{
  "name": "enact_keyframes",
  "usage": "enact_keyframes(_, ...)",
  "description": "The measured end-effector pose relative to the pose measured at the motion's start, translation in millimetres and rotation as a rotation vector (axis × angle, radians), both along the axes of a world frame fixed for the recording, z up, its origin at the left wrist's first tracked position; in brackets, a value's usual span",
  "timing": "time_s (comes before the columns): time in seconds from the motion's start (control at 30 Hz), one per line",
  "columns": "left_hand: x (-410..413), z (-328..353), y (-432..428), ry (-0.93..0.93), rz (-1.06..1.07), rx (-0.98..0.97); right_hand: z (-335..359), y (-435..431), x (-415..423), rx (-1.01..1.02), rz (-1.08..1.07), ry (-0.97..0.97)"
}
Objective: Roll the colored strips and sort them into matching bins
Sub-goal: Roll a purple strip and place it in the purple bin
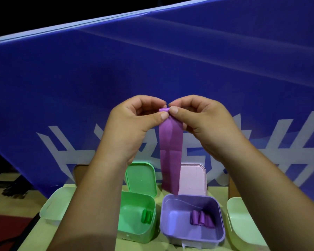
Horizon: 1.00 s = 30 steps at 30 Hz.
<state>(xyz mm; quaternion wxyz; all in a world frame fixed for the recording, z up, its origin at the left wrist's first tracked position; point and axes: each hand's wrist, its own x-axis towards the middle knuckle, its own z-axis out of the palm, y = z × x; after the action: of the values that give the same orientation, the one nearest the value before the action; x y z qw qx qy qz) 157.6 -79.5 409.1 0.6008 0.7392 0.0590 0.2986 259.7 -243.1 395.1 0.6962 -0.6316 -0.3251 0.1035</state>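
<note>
Strip (pixel 170 151) purple, hanging | left hand (pixel 130 127) and right hand (pixel 203 124) pinch its top, apparently rolled

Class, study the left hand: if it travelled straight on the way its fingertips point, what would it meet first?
The right hand: the left hand points across the rolled top of the purple strip, which both pinch; their fingertips nearly touch, though depth is unclear.

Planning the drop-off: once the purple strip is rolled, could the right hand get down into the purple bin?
Probably yes. The purple bin sits open-topped below the right hand, with only the hanging purple strip it pinches dangling over the opening.
</note>
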Motion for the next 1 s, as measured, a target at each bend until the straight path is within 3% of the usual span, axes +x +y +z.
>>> enact_keyframes(0.3, 0.8, -6.5, -0.8, 0.005, -0.043, -0.139, 0.6, 0.1, -3.5, 0.054, -0.017, -0.031)
enact_keyframes(0.6, -2.1, -7.4, 3.9, 0.013, 0.002, -0.001, -5.9, 3.2, -1.4, 0.051, 0.047, 0.065)
enact_keyframes(1.0, -4.2, -15.6, -0.2, 0.031, -0.06, -0.129, -9.7, 5.5, -2.9, 0.053, -0.043, -0.018)
